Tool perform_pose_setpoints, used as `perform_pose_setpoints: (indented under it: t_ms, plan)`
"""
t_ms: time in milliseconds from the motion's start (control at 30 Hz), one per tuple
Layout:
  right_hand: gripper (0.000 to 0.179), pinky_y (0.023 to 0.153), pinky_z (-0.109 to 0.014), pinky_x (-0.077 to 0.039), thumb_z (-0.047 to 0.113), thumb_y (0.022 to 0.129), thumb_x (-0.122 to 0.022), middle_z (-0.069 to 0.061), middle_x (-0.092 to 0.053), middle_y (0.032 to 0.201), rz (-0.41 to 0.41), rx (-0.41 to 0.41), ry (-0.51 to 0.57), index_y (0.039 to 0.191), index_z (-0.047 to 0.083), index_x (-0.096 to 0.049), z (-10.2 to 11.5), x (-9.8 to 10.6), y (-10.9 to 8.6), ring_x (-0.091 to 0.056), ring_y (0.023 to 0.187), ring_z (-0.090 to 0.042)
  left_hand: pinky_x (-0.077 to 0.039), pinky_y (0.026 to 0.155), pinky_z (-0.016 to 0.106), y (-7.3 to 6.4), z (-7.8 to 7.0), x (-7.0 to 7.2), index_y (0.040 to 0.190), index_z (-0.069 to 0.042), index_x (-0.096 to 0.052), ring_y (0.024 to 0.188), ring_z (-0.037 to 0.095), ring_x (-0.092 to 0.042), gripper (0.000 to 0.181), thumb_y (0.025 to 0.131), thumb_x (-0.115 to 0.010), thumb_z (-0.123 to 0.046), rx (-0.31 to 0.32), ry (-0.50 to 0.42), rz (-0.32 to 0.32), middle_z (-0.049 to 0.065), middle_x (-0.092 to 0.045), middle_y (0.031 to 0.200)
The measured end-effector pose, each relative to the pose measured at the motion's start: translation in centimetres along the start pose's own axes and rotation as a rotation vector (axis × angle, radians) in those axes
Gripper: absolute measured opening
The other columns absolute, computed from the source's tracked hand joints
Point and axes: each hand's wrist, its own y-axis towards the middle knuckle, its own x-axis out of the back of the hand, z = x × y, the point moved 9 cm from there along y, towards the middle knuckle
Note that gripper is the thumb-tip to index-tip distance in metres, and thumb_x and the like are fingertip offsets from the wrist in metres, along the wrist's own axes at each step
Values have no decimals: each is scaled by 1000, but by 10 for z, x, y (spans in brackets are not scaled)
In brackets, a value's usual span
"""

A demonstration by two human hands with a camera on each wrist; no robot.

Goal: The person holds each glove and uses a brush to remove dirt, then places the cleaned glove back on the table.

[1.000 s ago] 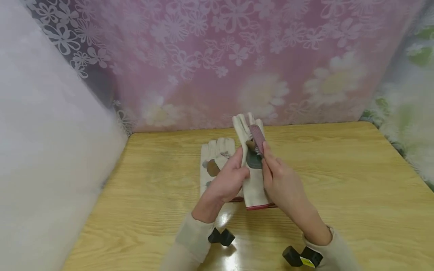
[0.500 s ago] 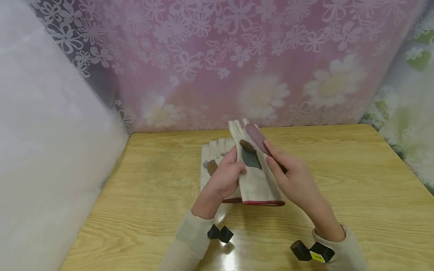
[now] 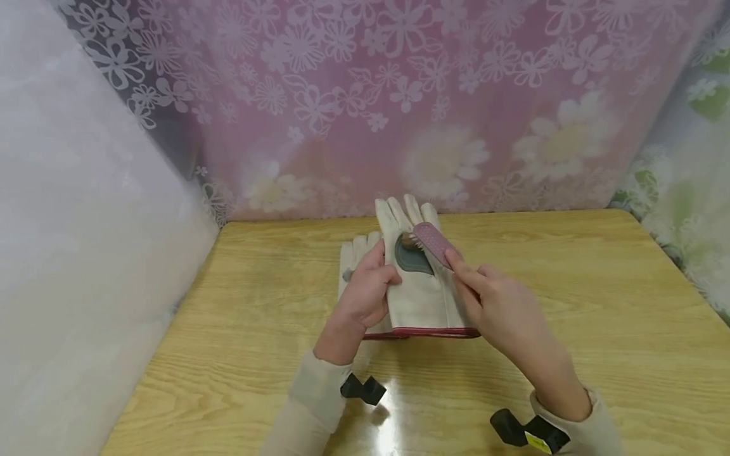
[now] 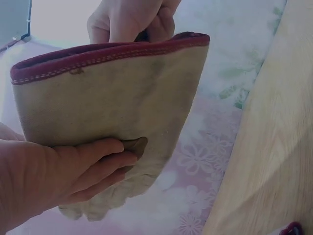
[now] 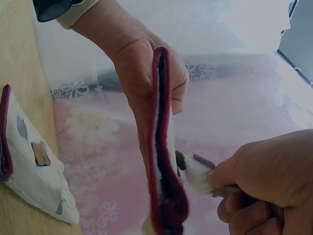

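Note:
My left hand (image 3: 365, 288) holds a cream work glove (image 3: 419, 307) above the table, thumb on its front and fingers behind. The glove has a red-trimmed cuff and a grey-green patch (image 3: 415, 259) with a brown spot. In the left wrist view, my left fingers (image 4: 105, 159) press the back of the glove beside a brown patch. My right hand (image 3: 510, 307) grips a brush (image 3: 433, 242) with a mauve back. Its white bristles (image 5: 196, 177) are against the glove's front, near the patch. My right fingers partly hide the brush handle.
A second cream glove (image 5: 41, 166) with grey and brown patches lies on the wooden table (image 3: 256, 354), partly hidden behind the held one in the head view. A pink floral backdrop (image 3: 342, 145) stands along the table's far edge.
The held glove has turned its front more toward the head view and shifted slightly left. My right hand has moved right and changed its angle, so the brush now slants across the glove.

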Motion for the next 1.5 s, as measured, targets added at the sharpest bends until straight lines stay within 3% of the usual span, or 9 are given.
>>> perform_pose_setpoints:
  t_ms: [267, 333, 433, 500, 667, 867, 1167, 1300, 1500]
  plan:
    - [46, 48, -27, -35, 3, 89, -68, -8, -57, 66, -74, 44, 55, 134, 4, -62, 12, -7, 1, -38, 52, -12, -48, 96, 33, -7, -10, -13, 159, -15, -2, 135, 39, -42, 80, 87, -23, 13, -70, 55, 71, 17, -26, 159]
    - [47, 49, -26, -35, 0, 89, -67, -8, -59, 68, -108, 36, 148, 136, 2, -59, 10, -11, 4, -39, 55, -11, -42, 104, 35, -8, -11, -17, 159, -14, 7, 145, 34, -27, 80, 89, -23, 12, -87, 115, 79, 15, -12, 164]
    - [48, 52, -22, -36, -4, 89, -66, -9, -67, 77, -137, 31, 290, 136, 0, -57, 7, -17, 7, -41, 59, -10, -28, 115, 38, -7, -12, -14, 157, -11, 16, 150, 26, -2, 80, 90, -24, 10, -95, 185, 24, 10, 9, 165]
    - [48, 53, -21, -35, -5, 89, -66, -7, -64, 73, -127, 43, 319, 136, -2, -56, 9, -20, 7, -39, 59, -9, -25, 117, 41, -5, -13, -8, 157, -10, 13, 150, 24, 0, 82, 88, -24, 12, -107, 170, -48, 9, 10, 165]
    - [49, 46, -22, -30, 1, 88, -70, -2, -48, 62, -56, 75, 127, 135, 3, -60, 28, -26, -1, -30, 52, -7, -41, 107, 43, -2, -26, 10, 158, -12, -10, 141, 30, -36, 80, 85, -23, 16, -243, 66, -207, 12, -25, 159]
    - [48, 44, -23, -31, 5, 91, -67, -2, -49, 65, 61, 43, 94, 138, 8, -60, 36, -31, -4, -31, 50, -7, -33, 112, 46, -5, -38, 21, 159, -11, -8, 145, 30, -28, 81, 84, -20, 18, -355, 59, -241, 11, -20, 161]
    - [46, 52, -24, -36, 10, 98, -60, -10, -72, 105, 162, -114, 220, 143, 11, -53, 14, -6, -4, -34, 53, -7, -24, 118, 49, 3, -17, 18, 158, -7, -4, 148, 34, -19, 82, 82, -21, 18, -178, -170, -211, 15, -16, 162]
    - [45, 48, -24, -32, 12, 98, -60, 3, -55, 69, 126, -98, 179, 143, 10, -53, 9, -5, -2, -30, 50, -7, -22, 119, 47, 8, -5, 9, 158, -6, -5, 148, 35, -19, 83, 81, -23, 18, -102, -187, -172, 15, -16, 163]
    - [45, 48, -25, -31, 11, 98, -60, 2, -50, 63, 93, -107, 181, 142, 6, -53, -2, -15, 1, -33, 53, -9, -26, 117, 47, 7, 2, 0, 159, -9, -7, 147, 34, -22, 84, 80, -23, 18, -80, -134, -119, 12, -16, 163]
